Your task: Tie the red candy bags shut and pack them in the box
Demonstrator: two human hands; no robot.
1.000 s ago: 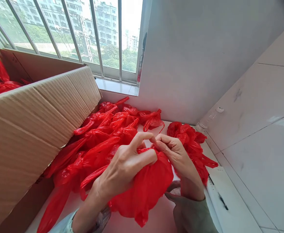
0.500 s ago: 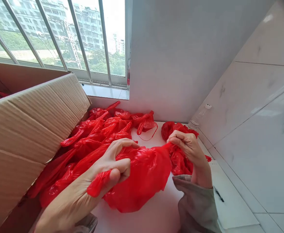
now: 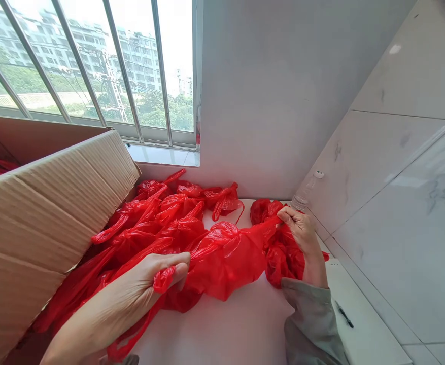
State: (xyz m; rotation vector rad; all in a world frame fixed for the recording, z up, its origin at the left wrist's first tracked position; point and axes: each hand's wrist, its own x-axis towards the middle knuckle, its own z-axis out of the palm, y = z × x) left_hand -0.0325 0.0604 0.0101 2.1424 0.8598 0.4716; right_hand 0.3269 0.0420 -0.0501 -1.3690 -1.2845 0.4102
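Carrier bag (image 3: 230,258) in thin red plastic, bulging with unseen contents, sits at the middle of the head view, just over or on the white bench (image 3: 214,334); whether it bears weight there is unclear. The left hand (image 3: 142,276) pinches one twisted handle between thumb and fingers, a loop poking out over the thumb; the right hand (image 3: 300,228) is closed on the opposite handle. Gripping opposite ends probably keeps the top stretched taut. Knotted red bags (image 3: 176,205) crowd beside the cardboard box (image 3: 58,203), perhaps set there to leave working room in front. The left forearm slants in low, palm side hidden; the right rises from its grey-green sleeve (image 3: 311,314), wrist upright, its hand higher and farther away.
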